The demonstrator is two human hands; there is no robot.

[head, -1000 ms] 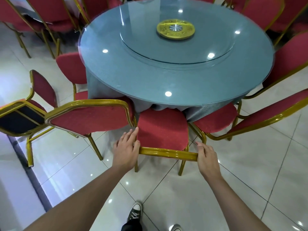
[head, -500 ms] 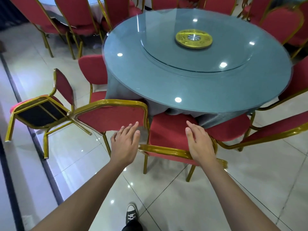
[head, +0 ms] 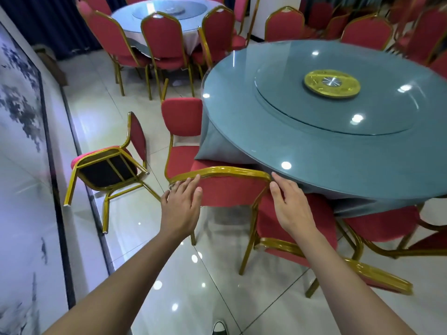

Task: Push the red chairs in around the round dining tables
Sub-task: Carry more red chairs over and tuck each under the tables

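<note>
Head view looks down both forearms toward a red chair standing at the near-left edge of the round dining table. Left hand lies flat with its fingers straight and together, fingertips touching the left end of the gold top rail of the chair's back. Right hand is also flat and relaxed, fingers reaching the rail's right corner, thumb apart from them; neither hand curls around the frame. Two round glass-topped tables show: this one and a second table in the far-left corner of the room. One tipped chair lies on the tiled floor beside the left wall. One gold disc sits at the middle of the near table's glass turntable. Many more red chairs ring both tables, too blurred at the right edge to count exactly.
</note>
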